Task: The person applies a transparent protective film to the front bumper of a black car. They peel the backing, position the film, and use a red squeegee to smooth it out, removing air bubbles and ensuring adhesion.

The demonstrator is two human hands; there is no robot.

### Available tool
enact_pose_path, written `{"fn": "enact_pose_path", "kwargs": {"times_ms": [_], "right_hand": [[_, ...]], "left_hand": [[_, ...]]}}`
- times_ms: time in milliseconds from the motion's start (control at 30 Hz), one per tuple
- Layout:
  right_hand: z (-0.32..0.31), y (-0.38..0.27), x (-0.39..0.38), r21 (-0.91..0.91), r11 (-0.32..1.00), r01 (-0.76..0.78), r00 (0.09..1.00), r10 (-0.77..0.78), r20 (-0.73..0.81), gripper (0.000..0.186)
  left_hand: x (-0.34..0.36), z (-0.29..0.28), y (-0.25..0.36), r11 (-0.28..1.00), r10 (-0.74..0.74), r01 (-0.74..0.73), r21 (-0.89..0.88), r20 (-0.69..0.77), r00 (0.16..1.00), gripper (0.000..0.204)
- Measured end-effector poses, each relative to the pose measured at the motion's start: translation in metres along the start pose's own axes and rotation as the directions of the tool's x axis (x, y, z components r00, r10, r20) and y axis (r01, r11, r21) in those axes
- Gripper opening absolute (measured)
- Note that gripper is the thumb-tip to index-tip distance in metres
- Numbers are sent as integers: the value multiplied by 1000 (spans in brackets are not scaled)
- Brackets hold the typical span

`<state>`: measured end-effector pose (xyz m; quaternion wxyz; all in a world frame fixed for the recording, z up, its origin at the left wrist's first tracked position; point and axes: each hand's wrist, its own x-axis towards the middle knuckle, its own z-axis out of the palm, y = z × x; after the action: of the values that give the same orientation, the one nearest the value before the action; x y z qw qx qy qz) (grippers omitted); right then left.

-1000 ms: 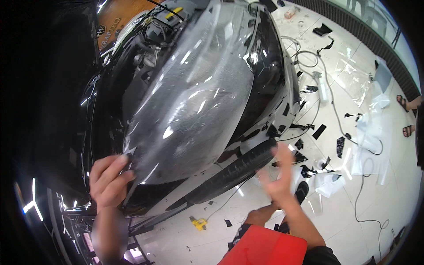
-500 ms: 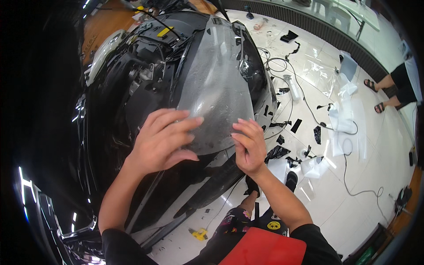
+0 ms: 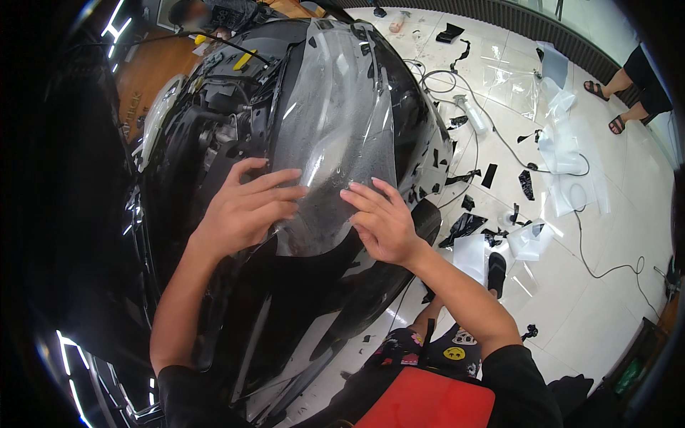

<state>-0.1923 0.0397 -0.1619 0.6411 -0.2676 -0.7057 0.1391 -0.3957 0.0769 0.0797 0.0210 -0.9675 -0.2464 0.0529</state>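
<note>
A clear, glossy film (image 3: 325, 114) lies along the front fender of a black car (image 3: 285, 299), beside the open engine bay (image 3: 214, 128) with its dark parts and a yellow piece (image 3: 246, 58). My left hand (image 3: 250, 207) rests at the film's left, lower edge, fingers spread and slightly bent. My right hand (image 3: 382, 221) is on the lower right part of the film, fingertips touching it, fingers apart and curved. Neither hand appears to grip anything, though the undersides of the fingers are hidden.
White floor holds black scraps (image 3: 467, 228), clear sheets (image 3: 571, 171), cables (image 3: 589, 273) and a bottle (image 3: 471, 114). Another person's sandalled feet (image 3: 617, 123) stand at right; another person (image 3: 189, 14) is at top left. A red object (image 3: 424, 403) is below my arms.
My left hand has moved right from the film's edge, then slightly up. My right hand has risen onto the film. The film's lower end sits higher in view, and more engine bay shows.
</note>
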Motion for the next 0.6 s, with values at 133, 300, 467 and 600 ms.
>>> {"fn": "enact_pose_path", "kwargs": {"times_ms": [133, 300, 467, 600], "right_hand": [[20, 3, -11, -36, 999, -16, 999, 17, 30, 18], [29, 7, -15, -67, 997, -39, 998, 42, 50, 18], [34, 4, -16, -115, 992, -41, 998, 46, 48, 15], [24, -3, -17, -101, 994, -47, 997, 53, 59, 14]], "left_hand": [[-6, 2, -6, 996, 26, -40, 78, 171, 985, 17], [-12, 5, -13, 992, 34, -57, 109, 203, 979, 16], [-10, 2, -12, 984, 38, -85, 157, 282, 959, 15], [-12, 3, -10, 990, 40, -74, 120, 268, 963, 15]]}}
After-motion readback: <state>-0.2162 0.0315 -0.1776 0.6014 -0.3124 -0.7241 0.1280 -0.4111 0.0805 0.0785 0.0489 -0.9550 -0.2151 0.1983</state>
